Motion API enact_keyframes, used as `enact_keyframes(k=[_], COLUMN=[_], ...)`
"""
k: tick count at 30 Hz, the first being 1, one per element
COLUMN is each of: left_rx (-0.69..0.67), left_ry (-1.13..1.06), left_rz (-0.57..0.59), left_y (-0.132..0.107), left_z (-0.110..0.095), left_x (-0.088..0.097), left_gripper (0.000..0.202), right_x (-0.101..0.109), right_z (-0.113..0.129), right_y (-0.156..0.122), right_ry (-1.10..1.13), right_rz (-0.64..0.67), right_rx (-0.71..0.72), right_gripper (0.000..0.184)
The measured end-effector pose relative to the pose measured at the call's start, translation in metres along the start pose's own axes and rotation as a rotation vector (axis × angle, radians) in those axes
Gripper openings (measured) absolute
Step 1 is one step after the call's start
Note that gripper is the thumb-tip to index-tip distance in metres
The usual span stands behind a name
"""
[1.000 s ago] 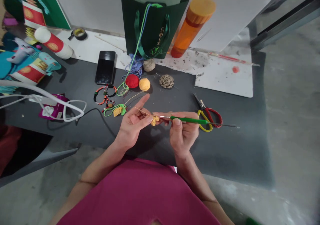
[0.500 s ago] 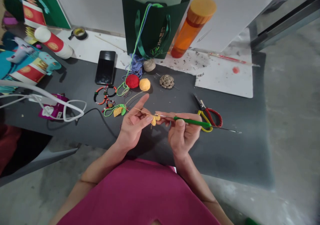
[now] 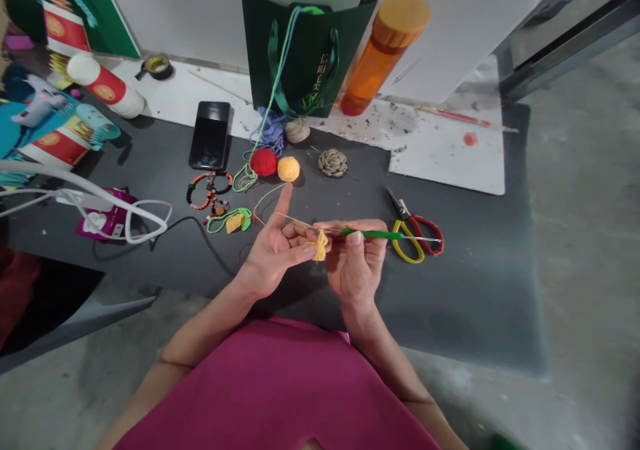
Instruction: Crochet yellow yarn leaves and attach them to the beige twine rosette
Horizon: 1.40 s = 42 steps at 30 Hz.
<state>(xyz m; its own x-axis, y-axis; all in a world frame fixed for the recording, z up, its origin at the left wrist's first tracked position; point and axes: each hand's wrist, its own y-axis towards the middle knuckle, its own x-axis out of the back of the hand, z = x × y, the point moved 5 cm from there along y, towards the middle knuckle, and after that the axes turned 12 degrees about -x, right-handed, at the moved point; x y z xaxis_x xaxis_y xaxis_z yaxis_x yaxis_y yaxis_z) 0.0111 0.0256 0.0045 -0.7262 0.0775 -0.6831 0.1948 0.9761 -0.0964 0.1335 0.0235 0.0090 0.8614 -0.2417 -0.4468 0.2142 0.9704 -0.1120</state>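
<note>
Between my hands is a small yellow crochet piece [image 3: 321, 245]. My left hand [image 3: 273, 253] pinches its left edge between thumb and fingers, with the index finger raised and yellow yarn running over it. That yarn leads back to a yellow yarn ball [image 3: 289, 169] on the table. My right hand [image 3: 356, 260] is closed around a crochet hook [image 3: 373, 235] with a green handle, held almost level. The hook's tip is at the top of the yellow piece; its exact place in the loops is too small to make out.
Scissors [image 3: 413, 230] with red and yellow handles lie right of my right hand. Behind are a red yarn ball [image 3: 263, 162], a grey-brown crocheted flower [image 3: 333, 163], a phone [image 3: 210, 135], a green paper bag [image 3: 307, 50] and an orange bottle [image 3: 385, 53]. Beaded bracelets [image 3: 203, 193] lie left.
The yellow piece has shifted right and slightly down with my left hand. My right hand and the hook have moved left, and the hook lies more level.
</note>
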Motion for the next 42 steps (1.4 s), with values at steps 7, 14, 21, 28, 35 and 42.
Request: enact_keyframes(k=[7,14,21,28,35,42], left_rx=[-0.046,-0.366,-0.076,0.035,-0.059,-0.146], left_ry=[0.056,0.372,0.006,-0.067,0.066,0.179], left_rz=[-0.028,-0.094,-0.016,-0.014,0.009,0.038], left_y=[-0.002,-0.010,-0.002,-0.001,0.001,-0.001], left_z=[-0.002,-0.013,0.004,0.004,-0.004,-0.013], left_x=[-0.002,-0.007,-0.004,-0.003,-0.002,0.000], left_gripper=[0.114,0.100,0.109,0.111,0.094,0.078], right_x=[0.006,0.001,-0.003,-0.001,0.003,0.006], right_z=[0.003,0.015,-0.005,-0.009,-0.004,0.011], right_y=[-0.001,-0.018,-0.002,0.004,0.009,0.010], right_ry=[-0.134,-0.482,-0.024,0.019,0.036,-0.059], right_rz=[0.021,0.023,0.045,0.079,0.163,0.173], right_rx=[0.138,0.568,0.113,-0.122,-0.167,-0.062], right_gripper=[0.012,0.028,0.011,0.027,0.024,0.021])
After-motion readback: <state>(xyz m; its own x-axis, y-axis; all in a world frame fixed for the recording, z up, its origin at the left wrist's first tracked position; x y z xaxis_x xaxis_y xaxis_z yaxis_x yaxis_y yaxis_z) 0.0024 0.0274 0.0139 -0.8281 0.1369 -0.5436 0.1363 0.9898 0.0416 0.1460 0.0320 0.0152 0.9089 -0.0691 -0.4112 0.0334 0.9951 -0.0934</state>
